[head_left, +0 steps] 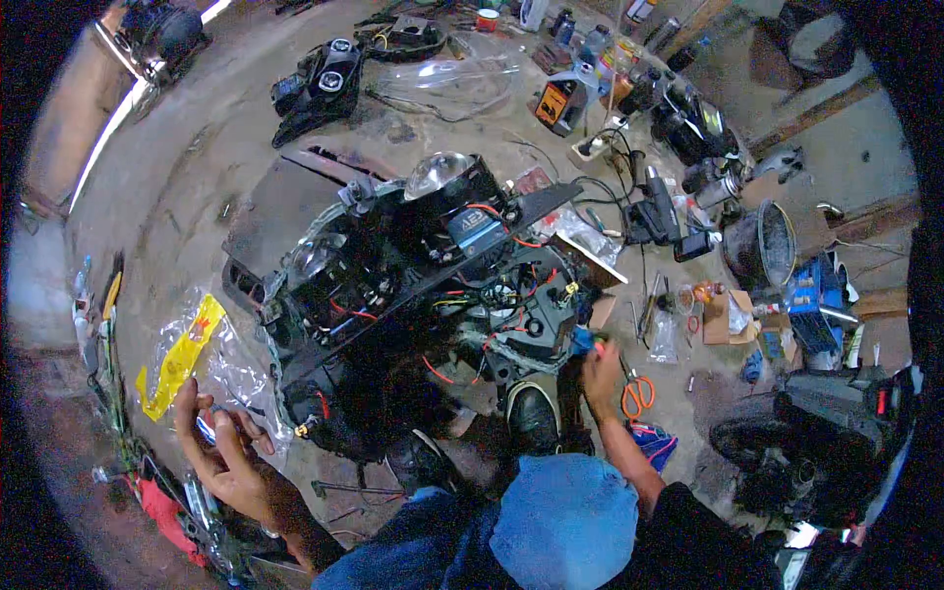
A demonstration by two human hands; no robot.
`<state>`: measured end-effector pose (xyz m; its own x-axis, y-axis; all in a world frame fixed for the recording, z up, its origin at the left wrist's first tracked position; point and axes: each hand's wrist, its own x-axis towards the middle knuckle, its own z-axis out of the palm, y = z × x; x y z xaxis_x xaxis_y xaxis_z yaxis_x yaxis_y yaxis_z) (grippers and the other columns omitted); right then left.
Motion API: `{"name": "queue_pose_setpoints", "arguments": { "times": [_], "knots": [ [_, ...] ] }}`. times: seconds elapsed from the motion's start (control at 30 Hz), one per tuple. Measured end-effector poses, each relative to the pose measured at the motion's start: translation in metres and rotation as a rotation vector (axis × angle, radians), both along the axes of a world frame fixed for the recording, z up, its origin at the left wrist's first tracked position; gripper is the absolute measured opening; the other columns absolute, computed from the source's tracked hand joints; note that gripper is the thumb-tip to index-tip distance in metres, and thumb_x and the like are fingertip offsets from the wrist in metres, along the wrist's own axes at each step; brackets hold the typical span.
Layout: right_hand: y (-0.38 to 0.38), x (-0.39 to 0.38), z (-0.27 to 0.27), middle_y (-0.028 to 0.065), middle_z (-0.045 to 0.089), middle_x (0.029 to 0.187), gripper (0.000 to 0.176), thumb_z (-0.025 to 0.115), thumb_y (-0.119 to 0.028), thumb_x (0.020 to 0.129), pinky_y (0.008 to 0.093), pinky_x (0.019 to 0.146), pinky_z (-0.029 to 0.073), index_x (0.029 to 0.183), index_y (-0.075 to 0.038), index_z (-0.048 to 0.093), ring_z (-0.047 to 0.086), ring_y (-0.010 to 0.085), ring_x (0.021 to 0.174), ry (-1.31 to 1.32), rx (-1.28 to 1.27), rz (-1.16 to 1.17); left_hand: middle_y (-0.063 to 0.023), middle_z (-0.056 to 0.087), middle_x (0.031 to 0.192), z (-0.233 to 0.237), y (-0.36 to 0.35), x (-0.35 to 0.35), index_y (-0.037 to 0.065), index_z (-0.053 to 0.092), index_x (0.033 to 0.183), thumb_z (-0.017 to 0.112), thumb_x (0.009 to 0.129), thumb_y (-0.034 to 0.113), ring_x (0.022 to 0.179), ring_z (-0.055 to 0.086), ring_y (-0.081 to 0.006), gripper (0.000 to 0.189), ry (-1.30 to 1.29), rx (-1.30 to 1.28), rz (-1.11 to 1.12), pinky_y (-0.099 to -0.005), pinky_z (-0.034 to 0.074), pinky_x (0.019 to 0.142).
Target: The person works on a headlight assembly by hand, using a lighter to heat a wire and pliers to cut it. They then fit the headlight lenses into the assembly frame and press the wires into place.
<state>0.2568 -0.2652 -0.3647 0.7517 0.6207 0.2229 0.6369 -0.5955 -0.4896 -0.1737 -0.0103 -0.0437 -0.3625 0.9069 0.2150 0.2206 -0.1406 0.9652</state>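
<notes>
My left hand (231, 460) is held palm up with fingers apart and slightly curled. It is over a clear plastic bag (241, 379) and a yellow strip (180, 359) with red marks. A small blue-and-white patch shows between the fingers. My right hand (601, 379) is closed round a small blue piece (583, 341) with a red end, whose kind I cannot make out. It is beside the right end of an opened black headlight housing (541, 320) with exposed wires. A second black housing part (364, 275) carries two projector lenses and a blue-labelled module (474, 228).
Orange-handled scissors (637, 396) lie right of my right hand. Beyond are a heat gun (652, 208), a black bucket (762, 246) and a blue box (816, 300). Another headlight unit (324, 87) and several bottles, including a grey one (560, 103), stand farther off. My shoe (533, 418) is close to the housing.
</notes>
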Motion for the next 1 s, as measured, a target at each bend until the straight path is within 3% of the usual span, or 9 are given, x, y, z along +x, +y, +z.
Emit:
{"name": "queue_pose_setpoints", "arguments": {
  "times": [0.07, 0.17, 0.27, 0.37, 0.47, 0.57, 0.67, 0.8, 1.0],
  "knots": [
    [-0.015, 0.002, 0.008, 0.0208, 0.066, 0.117, 0.046, 0.056, -0.021, 0.106, 0.0508, 0.098, 0.049, 0.147, -0.002, 0.051, 0.062, 0.0444, 0.109, 0.265, 0.048, -0.216, -0.0128, 0.06, 0.122, -0.003, 0.002, 0.002, 0.002, 0.055, 0.149, 0.056, 0.105, 0.005, 0.069, 0.052, -0.0094, 0.043, 0.001, 0.006, -0.001, -0.0239, 0.041, 0.052],
    [-0.04, 0.026, 0.014, 0.0105, 0.065, 0.111, 0.045, 0.052, -0.024, 0.108, 0.0424, 0.085, 0.052, 0.15, -0.005, 0.051, 0.064, 0.0278, 0.097, 0.75, 0.386, -0.526, -0.014, 0.06, 0.122, -0.011, 0.002, -0.002, 0.001, 0.055, 0.148, 0.056, 0.105, 0.006, 0.068, 0.051, -0.009, 0.043, -0.003, -0.01, 0.011, -0.0239, 0.041, 0.053],
    [0.011, -0.017, 0.153, 0.0042, 0.059, 0.092, 0.045, 0.057, -0.023, 0.107, 0.0255, 0.06, 0.042, 0.149, -0.007, 0.05, 0.057, 0.0086, 0.077, 0.604, 0.534, -0.423, -0.0144, 0.06, 0.122, -0.019, 0.002, -0.001, 0.001, 0.056, 0.146, 0.057, 0.105, 0.006, 0.068, 0.05, -0.0084, 0.041, -0.022, 0.006, 0.044, -0.0234, 0.041, 0.054],
    [0.051, -0.049, 0.248, 0.002, 0.06, 0.095, 0.047, 0.056, -0.02, 0.109, 0.0234, 0.056, 0.039, 0.155, -0.01, 0.047, 0.052, 0.0049, 0.07, 0.818, 0.742, -0.287, -0.0135, 0.061, 0.12, -0.017, 0.003, 0.005, 0.001, 0.057, 0.144, 0.058, 0.106, 0.007, 0.068, 0.05, -0.008, 0.039, -0.019, 0.004, 0.06, -0.0227, 0.04, 0.056],
    [0.083, -0.084, 0.331, -0.0016, 0.058, 0.078, 0.046, 0.056, -0.019, 0.109, 0.0233, 0.048, 0.036, 0.153, -0.009, 0.046, 0.045, 0.0049, 0.055, 0.916, 0.644, -0.09, -0.0113, 0.062, 0.113, -0.014, 0.001, 0.008, 0.002, 0.058, 0.142, 0.058, 0.106, 0.009, 0.068, 0.049, -0.0077, 0.036, -0.01, 0.001, 0.05, -0.0224, 0.039, 0.057],
    [0.09, -0.102, 0.33, -0.0053, 0.053, 0.066, 0.038, 0.055, -0.017, 0.109, 0.0235, 0.044, 0.031, 0.145, -0.006, 0.052, 0.038, 0.0037, 0.047, 0.871, 0.655, 0.131, -0.0093, 0.063, 0.106, -0.01, 0.0, 0.015, 0.002, 0.058, 0.141, 0.058, 0.107, 0.01, 0.068, 0.049, -0.0076, 0.035, -0.009, 0.009, 0.062, -0.0224, 0.039, 0.057],
    [0.106, -0.114, 0.323, -0.0061, 0.052, 0.065, 0.031, 0.056, -0.017, 0.109, 0.0225, 0.045, 0.03, 0.138, -0.004, 0.056, 0.039, 0.0022, 0.05, 0.931, 0.591, 0.234, -0.0082, 0.064, 0.103, -0.011, -0.001, 0.011, 0.003, 0.058, 0.141, 0.059, 0.107, 0.011, 0.069, 0.049, -0.0075, 0.035, 0.0, 0.011, 0.063, -0.0226, 0.039, 0.058],
    [0.13, -0.122, 0.325, -0.0065, 0.053, 0.068, 0.024, 0.057, -0.016, 0.109, 0.0218, 0.048, 0.029, 0.131, -0.005, 0.059, 0.041, 0.0006, 0.054, 1.049, 0.538, 0.3, -0.0076, 0.065, 0.103, -0.01, -0.004, 0.008, 0.003, 0.058, 0.14, 0.059, 0.107, 0.012, 0.069, 0.049, -0.0077, 0.034, 0.001, 0.015, 0.073, -0.0231, 0.038, 0.058],
    [0.146, -0.128, 0.318, -0.0018, 0.063, 0.072, 0.021, 0.064, -0.016, 0.108, 0.0229, 0.049, 0.033, 0.12, -0.008, 0.049, 0.045, 0.0022, 0.055, 1.147, 0.481, 0.284, -0.0076, 0.065, 0.099, -0.011, -0.007, 0.008, 0.003, 0.059, 0.138, 0.058, 0.108, 0.012, 0.069, 0.049, -0.0071, 0.032, 0.002, 0.016, 0.023, -0.0234, 0.038, 0.057]
  ]
}}
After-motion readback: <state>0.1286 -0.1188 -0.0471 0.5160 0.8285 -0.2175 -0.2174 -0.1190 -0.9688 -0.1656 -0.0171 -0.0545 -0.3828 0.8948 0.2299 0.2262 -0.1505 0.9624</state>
